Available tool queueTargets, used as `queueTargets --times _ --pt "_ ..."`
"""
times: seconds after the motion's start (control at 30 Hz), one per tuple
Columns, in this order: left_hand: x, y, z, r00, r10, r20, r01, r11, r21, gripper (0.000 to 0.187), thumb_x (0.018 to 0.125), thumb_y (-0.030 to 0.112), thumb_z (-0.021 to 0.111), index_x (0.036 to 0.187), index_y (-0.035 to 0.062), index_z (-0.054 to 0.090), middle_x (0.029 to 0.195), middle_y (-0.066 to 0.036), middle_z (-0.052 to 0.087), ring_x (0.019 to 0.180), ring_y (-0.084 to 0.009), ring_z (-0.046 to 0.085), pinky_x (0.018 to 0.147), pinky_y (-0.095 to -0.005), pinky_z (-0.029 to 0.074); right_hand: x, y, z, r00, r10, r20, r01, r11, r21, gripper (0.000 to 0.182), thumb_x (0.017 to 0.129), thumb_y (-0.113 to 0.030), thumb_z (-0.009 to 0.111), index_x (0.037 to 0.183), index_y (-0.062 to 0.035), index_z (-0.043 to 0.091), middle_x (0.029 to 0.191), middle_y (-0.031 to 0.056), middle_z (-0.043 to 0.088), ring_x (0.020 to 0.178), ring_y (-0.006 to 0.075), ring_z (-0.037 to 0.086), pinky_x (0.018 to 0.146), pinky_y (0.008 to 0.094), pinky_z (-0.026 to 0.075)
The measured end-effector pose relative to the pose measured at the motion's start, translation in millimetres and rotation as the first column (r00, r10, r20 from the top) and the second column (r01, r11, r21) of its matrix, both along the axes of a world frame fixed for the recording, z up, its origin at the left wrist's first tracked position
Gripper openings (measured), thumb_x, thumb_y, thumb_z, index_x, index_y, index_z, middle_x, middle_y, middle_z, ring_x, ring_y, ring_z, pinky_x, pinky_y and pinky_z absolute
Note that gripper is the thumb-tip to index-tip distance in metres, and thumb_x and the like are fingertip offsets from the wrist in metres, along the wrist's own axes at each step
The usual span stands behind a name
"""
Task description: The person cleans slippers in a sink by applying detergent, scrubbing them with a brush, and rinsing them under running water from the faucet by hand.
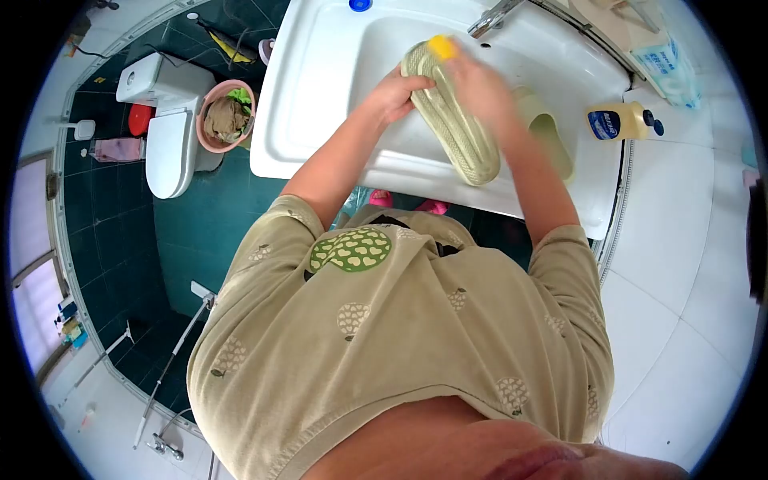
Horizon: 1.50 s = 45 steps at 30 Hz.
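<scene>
A pale green slipper (458, 132) is tilted over the white sink (320, 88), its ridged sole facing up. My left hand (392, 94) is closed on its side near the far end, thumb across the sole. Above the same end, my right hand (484, 90) is blurred by motion and closed on a small yellow scrubber (441, 46). Whether that is a brush or a sponge cannot be made out. Just right of my right forearm, a second pale green slipper (552, 140) lies in the basin, partly hidden by the arm.
A chrome faucet (494, 18) reaches over the sink's back edge. A blue cap (360, 5) sits on the rim. At right lies a yellow bottle (616, 122) with a dark label. Left are a toilet (170, 152) and a pink basin (202, 132) holding cloths.
</scene>
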State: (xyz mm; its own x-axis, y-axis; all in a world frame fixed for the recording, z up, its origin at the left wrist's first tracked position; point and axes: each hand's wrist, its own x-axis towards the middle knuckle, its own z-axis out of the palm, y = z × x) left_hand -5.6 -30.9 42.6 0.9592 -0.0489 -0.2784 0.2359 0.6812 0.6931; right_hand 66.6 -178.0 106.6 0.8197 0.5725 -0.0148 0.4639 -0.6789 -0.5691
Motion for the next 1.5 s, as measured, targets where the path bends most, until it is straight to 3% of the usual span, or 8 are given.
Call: queueTargets --times 0.07,0.37,0.5,0.57,0.7,1.03,1.2,1.5 --pt "1 -3 -13 0.999 0.046 -0.008 -0.046 0.999 -0.003 0.055 0.079 -0.001 0.059 0.129 0.0032 0.037 0.118 -0.012 0.052 0.109 -0.0250 0.054 0.095 -0.0374 0.045 -21 17 -12 0.944 0.264 0.199 -0.231 0.957 -0.174 0.049 0.093 -0.035 0.043 0.136 -0.0116 0.039 0.088 0.0198 0.065 0.084 0.0375 0.062 0.075 0.0428 0.049" --pt "1 4 -21 0.988 -0.055 -0.143 0.083 0.977 0.196 0.061 0.072 -0.006 0.060 0.129 0.0069 0.040 0.110 -0.009 0.056 0.096 -0.0205 0.058 0.078 -0.0307 0.050 2 26 -36 0.934 0.291 0.208 -0.297 0.955 -0.002 0.050 0.090 -0.037 0.048 0.136 -0.0176 0.040 0.087 0.0212 0.064 0.081 0.0378 0.062 0.071 0.0457 0.049" --pt "9 2 -14 0.996 -0.047 -0.072 0.061 0.979 0.194 0.057 0.073 -0.004 0.060 0.126 0.0070 0.043 0.109 -0.009 0.056 0.094 -0.0177 0.058 0.075 -0.0304 0.050 23 27 -35 1.000 0.005 0.017 -0.005 1.000 0.011 0.051 0.089 -0.037 0.049 0.136 -0.0179 0.040 0.085 0.0233 0.063 0.080 0.0401 0.062 0.071 0.0446 0.049" --pt "8 6 -20 0.980 -0.092 -0.177 0.125 0.974 0.188 0.049 0.077 0.001 0.060 0.123 0.0076 0.045 0.106 -0.007 0.058 0.091 -0.0156 0.058 0.074 -0.0309 0.049 -5 35 -35 0.926 0.313 0.213 -0.322 0.947 0.007 0.050 0.090 -0.036 0.048 0.135 -0.0162 0.041 0.084 0.0216 0.064 0.079 0.0370 0.063 0.068 0.0428 0.050" --pt "7 2 -20 0.992 -0.110 -0.067 0.123 0.964 0.234 0.040 0.082 0.010 0.060 0.121 0.0086 0.047 0.101 -0.002 0.059 0.088 -0.0112 0.057 0.068 -0.0267 0.047 34 25 -26 0.997 -0.036 -0.065 0.034 0.999 -0.032 0.047 0.091 -0.038 0.048 0.135 -0.0229 0.042 0.093 0.0218 0.064 0.084 0.0375 0.062 0.075 0.0419 0.049" --pt "9 -2 -26 0.989 -0.074 -0.128 0.102 0.969 0.225 0.055 0.076 0.000 0.060 0.127 0.0040 0.042 0.108 -0.008 0.056 0.096 -0.0178 0.056 0.077 -0.0301 0.047 -7 45 -30 0.959 0.267 0.093 -0.265 0.964 -0.031 0.049 0.091 -0.038 0.047 0.134 -0.0153 0.044 0.090 0.0195 0.065 0.084 0.0336 0.063 0.077 0.0392 0.049" --pt "12 3 -40 0.995 -0.080 -0.053 0.095 0.914 0.395 0.058 0.075 -0.003 0.058 0.130 0.0023 0.042 0.116 -0.012 0.056 0.107 -0.0240 0.053 0.092 -0.0348 0.042 36 30 -39 0.992 -0.040 -0.120 0.039 0.999 -0.008 0.049 0.091 -0.040 0.047 0.133 -0.0160 0.044 0.092 0.0237 0.063 0.087 0.0351 0.062 0.079 0.0415 0.047" --pt "23 4 -50 0.996 -0.089 0.020 0.069 0.880 0.469 0.056 0.074 -0.003 0.058 0.129 0.0013 0.044 0.113 -0.012 0.058 0.106 -0.0224 0.054 0.094 -0.0330 0.041 19 32 -43 0.993 0.073 0.097 -0.075 0.997 0.022 0.050 0.090 -0.043 0.046 0.130 -0.0125 0.045 0.101 0.0221 0.063 0.094 0.0408 0.059 0.082 0.0458 0.047"
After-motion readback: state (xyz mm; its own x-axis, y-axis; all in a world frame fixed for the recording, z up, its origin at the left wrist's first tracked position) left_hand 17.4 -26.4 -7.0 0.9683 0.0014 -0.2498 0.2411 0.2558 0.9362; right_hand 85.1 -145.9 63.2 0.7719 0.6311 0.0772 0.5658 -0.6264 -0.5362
